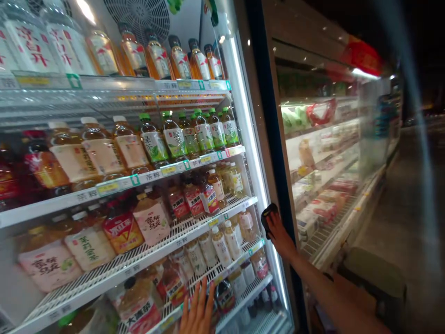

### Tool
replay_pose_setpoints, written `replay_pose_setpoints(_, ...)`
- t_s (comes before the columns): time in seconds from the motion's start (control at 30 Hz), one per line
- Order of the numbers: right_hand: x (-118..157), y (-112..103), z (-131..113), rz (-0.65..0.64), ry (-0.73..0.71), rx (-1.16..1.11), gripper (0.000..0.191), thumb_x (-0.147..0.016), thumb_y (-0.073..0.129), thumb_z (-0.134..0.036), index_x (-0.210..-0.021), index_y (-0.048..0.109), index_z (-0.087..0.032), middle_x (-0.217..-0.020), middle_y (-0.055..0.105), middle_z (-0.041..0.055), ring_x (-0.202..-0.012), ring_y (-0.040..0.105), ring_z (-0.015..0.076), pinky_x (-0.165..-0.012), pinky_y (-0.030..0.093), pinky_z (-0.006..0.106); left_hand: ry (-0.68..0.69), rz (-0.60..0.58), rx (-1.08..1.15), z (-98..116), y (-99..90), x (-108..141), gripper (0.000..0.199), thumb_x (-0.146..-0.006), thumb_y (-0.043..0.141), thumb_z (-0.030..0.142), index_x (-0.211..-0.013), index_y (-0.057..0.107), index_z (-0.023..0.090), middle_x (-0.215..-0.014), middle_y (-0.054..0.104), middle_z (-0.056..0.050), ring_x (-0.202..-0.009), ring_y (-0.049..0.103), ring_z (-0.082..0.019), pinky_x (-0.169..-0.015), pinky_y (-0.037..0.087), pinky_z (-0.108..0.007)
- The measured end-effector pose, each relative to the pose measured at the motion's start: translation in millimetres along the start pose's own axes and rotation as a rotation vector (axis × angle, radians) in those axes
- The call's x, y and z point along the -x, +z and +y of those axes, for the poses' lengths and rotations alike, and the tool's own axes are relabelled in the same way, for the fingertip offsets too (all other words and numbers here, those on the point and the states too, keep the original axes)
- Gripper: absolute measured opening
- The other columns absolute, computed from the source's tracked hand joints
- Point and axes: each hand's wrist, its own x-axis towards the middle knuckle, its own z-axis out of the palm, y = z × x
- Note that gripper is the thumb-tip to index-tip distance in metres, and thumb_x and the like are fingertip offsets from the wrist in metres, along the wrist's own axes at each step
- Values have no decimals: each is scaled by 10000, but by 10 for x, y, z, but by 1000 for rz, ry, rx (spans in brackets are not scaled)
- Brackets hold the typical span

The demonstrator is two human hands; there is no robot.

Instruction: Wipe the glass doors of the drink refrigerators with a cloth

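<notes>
My left hand (198, 310) is low in front of the drinks cooler, its fingers stretched out and slightly apart. It is near the edge of a lower shelf, close to several bottles with red-and-white labels, and nothing shows in it. To the right, at the lit side edge of the cooler, my right hand (277, 232) has its fingers closed over a black rounded object (267, 217). What that object is, I cannot make out. Shelves of bottled drinks fill the cooler: green-capped tea bottles (201, 132) in the middle and large pink-labelled bottles (152, 221) lower down.
Along the top shelf (114, 83) stand amber bottles (158, 58) and large clear bottles (62, 44). A bright light strip (248, 113) runs down the cooler's side. Beyond the dark frame is another chilled display (323, 176) with packaged food. A dark green, blurred object (371, 273) is at lower right.
</notes>
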Motion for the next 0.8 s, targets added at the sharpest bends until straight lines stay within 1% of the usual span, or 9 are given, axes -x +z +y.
replay_pose_setpoints(0.1,-337,-178,-60,89,150,-24,813,-972,385,-100,-1620,-64,-304,-1700,38,121,-1533,14,322,-1204,291,634,17,-5,-13,-105,-221,-95,1062,-750,678,281,-1615,65,345,-1666,272,-6,-1548,217,-277,-1254,253,-463)
replay_pose_setpoints(0.2,-570,-215,-270,140,110,-19,809,-975,397,-113,-1621,-61,-282,-1696,2,115,-1534,-19,330,-1207,269,643,-56,46,-17,-152,-363,-212,1021,-765,658,249,-1618,106,343,-1678,241,-23,-1551,207,-289,-1263,189,-487)
replay_pose_setpoints(0.27,-470,-148,-363,88,-20,0,825,-952,425,-90,-1625,1,-309,-1697,41,86,-1539,-5,332,-1205,270,646,-96,53,-10,-148,-407,-274,1007,-763,655,234,-1617,133,344,-1682,229,-31,-1556,183,-292,-1264,159,-505)
replay_pose_setpoints(0.37,-148,-43,-293,-20,-175,21,863,-897,403,-3,-1613,118,-391,-1687,167,30,-1544,69,309,-1202,288,640,-114,14,-1,-129,-440,-331,993,-748,665,217,-1609,188,352,-1677,249,-30,-1561,156,-293,-1263,143,-518)
replay_pose_setpoints(0.43,-61,-41,-186,-18,-119,16,845,-900,391,-3,-1617,135,-372,-1687,169,47,-1544,88,310,-1196,311,632,-125,-13,-4,-127,-472,-361,969,-743,670,201,-1596,239,361,-1671,271,-27,-1562,146,-297,-1262,134,-530)
replay_pose_setpoints(0.5,-151,-86,-160,38,8,-3,781,-944,401,-73,-1631,104,-296,-1694,87,92,-1544,54,337,-1186,320,648,-146,-38,-8,-131,-519,-399,926,-756,664,182,-1583,286,358,-1665,284,-32,-1561,142,-303,-1261,122,-545)
replay_pose_setpoints(0.6,-382,-124,-375,97,102,-28,721,-1000,407,-210,-1636,70,-231,-1693,-13,118,-1540,-21,374,-1176,282,697,-179,-90,-7,-131,-598,-465,889,-778,646,156,-1577,307,347,-1666,271,-41,-1561,131,-308,-1257,102,-567)
replay_pose_setpoints(0.7,-329,-79,-658,19,-37,-17,680,-1002,438,-263,-1627,171,-250,-1697,77,104,-1547,5,382,-1184,244,708,-200,-151,-13,-110,-664,-522,920,-773,650,141,-1586,270,345,-1673,236,-44,-1561,108,-313,-1249,91,-590)
replay_pose_setpoints(0.8,-44,-62,-667,-103,-248,34,610,-985,473,-232,-1579,343,-282,-1657,288,87,-1548,142,364,-1205,247,661,-237,-292,-24,-81,-740,-580,954,-776,682,171,-1591,223,356,-1675,201,-48,-1559,90,-330,-1234,74,-631)
